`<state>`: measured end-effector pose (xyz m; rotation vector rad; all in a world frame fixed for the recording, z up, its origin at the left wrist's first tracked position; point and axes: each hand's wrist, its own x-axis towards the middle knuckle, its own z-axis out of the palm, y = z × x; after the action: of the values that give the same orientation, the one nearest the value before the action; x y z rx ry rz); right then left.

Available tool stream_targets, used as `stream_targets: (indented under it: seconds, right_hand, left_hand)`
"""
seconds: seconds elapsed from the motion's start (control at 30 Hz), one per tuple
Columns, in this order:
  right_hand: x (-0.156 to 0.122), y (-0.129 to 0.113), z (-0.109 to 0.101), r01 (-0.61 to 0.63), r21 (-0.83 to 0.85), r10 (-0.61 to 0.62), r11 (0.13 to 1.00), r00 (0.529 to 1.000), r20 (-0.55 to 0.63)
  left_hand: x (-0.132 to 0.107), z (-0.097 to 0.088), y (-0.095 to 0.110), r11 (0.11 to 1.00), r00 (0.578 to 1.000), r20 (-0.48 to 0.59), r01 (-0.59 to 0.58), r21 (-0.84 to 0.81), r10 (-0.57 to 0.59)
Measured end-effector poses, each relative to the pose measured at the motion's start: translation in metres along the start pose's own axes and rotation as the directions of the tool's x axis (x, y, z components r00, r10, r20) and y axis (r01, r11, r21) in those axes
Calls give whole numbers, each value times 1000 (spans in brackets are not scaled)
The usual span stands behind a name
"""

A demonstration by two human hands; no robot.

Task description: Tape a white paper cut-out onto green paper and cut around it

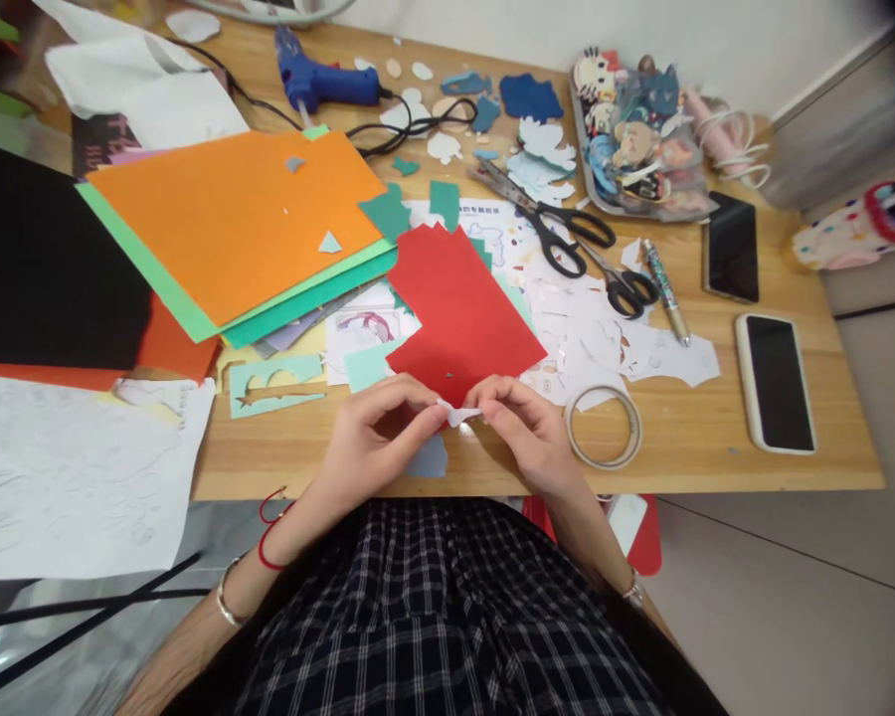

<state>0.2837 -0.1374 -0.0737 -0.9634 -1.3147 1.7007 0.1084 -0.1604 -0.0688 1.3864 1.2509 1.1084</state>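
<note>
Though small, scrap (458, 414) between hands (365, 428) (533, 433).

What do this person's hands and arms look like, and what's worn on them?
The left hand is ungloved, with a thin red cord at the wrist and a rounded silver bangle further up. The right hand, also ungloved, has a silver band at the wrist; bracelet or watch, I can't tell. No sleeves cover the visible forearms.
</note>
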Motion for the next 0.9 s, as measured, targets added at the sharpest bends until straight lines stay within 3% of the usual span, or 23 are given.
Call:
stream_targets:
  seconds: [0.37,0.6,0.9]
  right_hand:
    - [3,-3,-2,-95,-72,92,993,995,-46]
    - [2,-9,-2,-137,-108,136,985,991,-11]
    - [1,-15,5,-119,-109,123,987,992,29]
  left_hand:
    - [2,-2,-1,983,996,80,47,-175,-33]
    - [0,-2,1,986,997,81,18,-168,-4]
    - [1,1,-1,994,999,-19,-29,-104,27]
